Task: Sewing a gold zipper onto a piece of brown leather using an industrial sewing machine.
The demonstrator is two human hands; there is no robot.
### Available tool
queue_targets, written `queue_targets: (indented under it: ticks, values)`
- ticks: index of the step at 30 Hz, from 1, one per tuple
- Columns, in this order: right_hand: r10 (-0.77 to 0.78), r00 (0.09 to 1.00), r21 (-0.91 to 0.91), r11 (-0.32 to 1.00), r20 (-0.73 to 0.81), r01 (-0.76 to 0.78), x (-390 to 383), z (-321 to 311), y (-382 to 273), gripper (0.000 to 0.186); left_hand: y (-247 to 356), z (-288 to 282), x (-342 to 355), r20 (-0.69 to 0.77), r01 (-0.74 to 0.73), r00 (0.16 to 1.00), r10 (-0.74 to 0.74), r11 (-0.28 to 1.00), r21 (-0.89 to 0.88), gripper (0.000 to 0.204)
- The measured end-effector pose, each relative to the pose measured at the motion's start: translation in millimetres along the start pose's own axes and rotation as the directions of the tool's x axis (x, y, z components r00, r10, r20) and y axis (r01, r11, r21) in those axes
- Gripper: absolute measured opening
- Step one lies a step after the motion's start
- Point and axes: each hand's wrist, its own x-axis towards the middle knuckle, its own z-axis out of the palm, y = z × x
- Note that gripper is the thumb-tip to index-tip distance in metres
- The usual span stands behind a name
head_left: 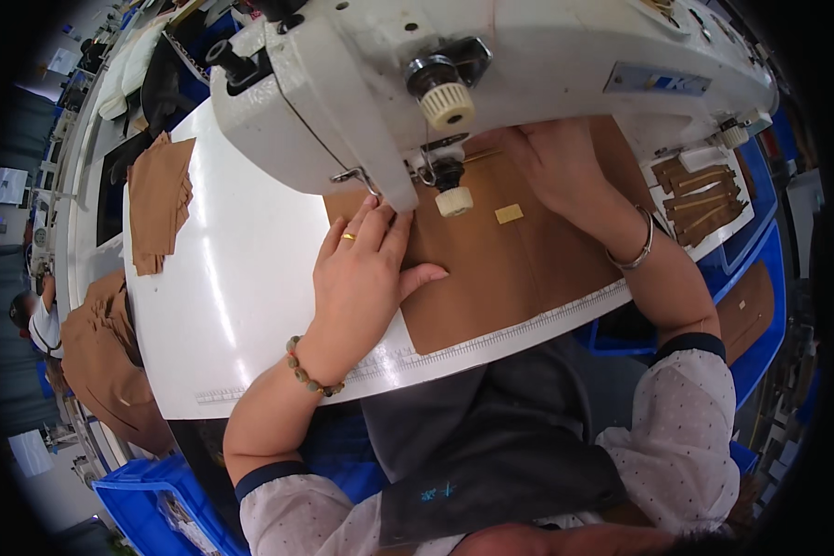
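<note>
A white sewing machine reaches over a sheet of brown fabric lying on the white table. My left hand rests flat on the fabric's left part, fingers stretched toward the needle area and thumb out to the side. Behind the machine head, my right hand is on the fabric's far part; the arm of the machine partly covers it, and its fingertips are hard to make out. A small yellow rectangular piece lies on the fabric between my hands. The needle and presser foot are hidden by the machine head.
A stack of brown fabric pieces lies at the table's left. More brown fabric hangs beyond the left edge. Brown strips lie at the right. Blue bins stand below. A ruler strip runs along the front edge.
</note>
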Motion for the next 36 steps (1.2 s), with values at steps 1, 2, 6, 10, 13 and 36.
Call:
queue_targets:
  ticks: [1, 2, 6, 10, 13, 36]
  values:
    - [-0.007, 1.000, -0.034, 0.999, 0.007, 0.007, 1.0, 0.1, -0.8, 0.021, 0.1, -0.1, -0.3, 0.002, 0.001, 1.000, -0.001, 1.000, 0.000, 0.073]
    - [-0.014, 1.000, -0.032, 0.999, -0.005, 0.014, 3.4, -0.5, -2.6, 0.022, -0.1, 0.0, -0.3, -0.003, 0.000, 1.000, 0.000, 1.000, 0.003, 0.073]
    - [0.150, 0.957, -0.046, 0.989, 0.249, -0.143, 11.1, -20.6, -18.4, 0.027, -0.4, 0.7, -1.3, -0.005, 0.000, 1.000, 0.000, 1.000, -0.007, 0.073]
    - [0.072, 0.918, -0.150, 0.989, 0.390, -0.014, 2.9, -71.6, -36.0, 0.030, -0.5, 2.0, -1.6, -0.010, 0.012, 1.000, -0.012, 1.000, 0.005, 0.072]
    - [-0.008, 0.979, -0.064, 0.998, 0.204, 0.021, -12.5, -118.0, -34.5, 0.020, -1.7, 3.3, -0.7, -0.018, 0.015, 1.000, -0.015, 1.000, -0.009, 0.073]
    - [0.730, 0.591, 0.186, 0.669, -0.342, -0.719, 14.8, -368.4, 269.2, 0.048, 13.8, -11.3, -35.5, 0.087, 0.052, 0.995, -0.051, 0.999, -0.011, 0.077]
